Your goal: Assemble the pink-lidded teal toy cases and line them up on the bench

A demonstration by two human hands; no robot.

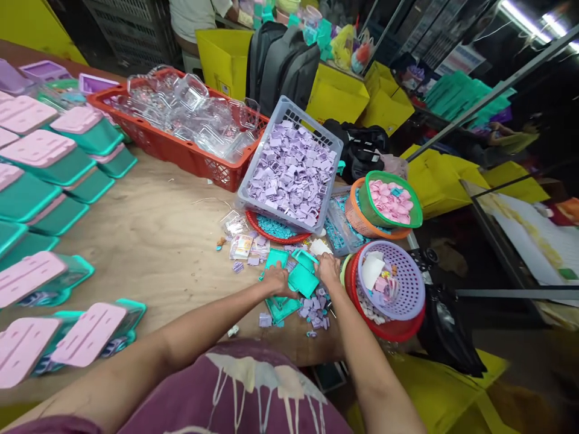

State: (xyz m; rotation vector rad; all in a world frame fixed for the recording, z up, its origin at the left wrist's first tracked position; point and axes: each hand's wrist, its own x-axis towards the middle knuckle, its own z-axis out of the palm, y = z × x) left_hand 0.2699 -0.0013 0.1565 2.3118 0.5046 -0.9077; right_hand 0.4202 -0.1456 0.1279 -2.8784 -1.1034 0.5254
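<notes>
At the table's near side, my left hand [277, 279] is closed on the left side of a teal plastic part [304, 278], its fingertips partly hidden. My right hand [328, 269] pinches the upper right edge of the same part, which looks tilted. Flat teal pieces [283, 310] lie under and beside my left hand. Below the held part is a loose pile of small lilac clips [315, 310]. Just beyond my hands, a grey crate [244, 199] full of lilac clips [292, 172] rests tilted on a red basket [257, 226] of small blue pieces.
Teal boxes with pink lids [45, 150] are stacked along the left. A red crate [181, 144] of clear plastic parts stands at the back. To the right are a green basket [418, 208] of pink pieces and a lilac basket [409, 283]. A person [199, 21] sits beyond the table.
</notes>
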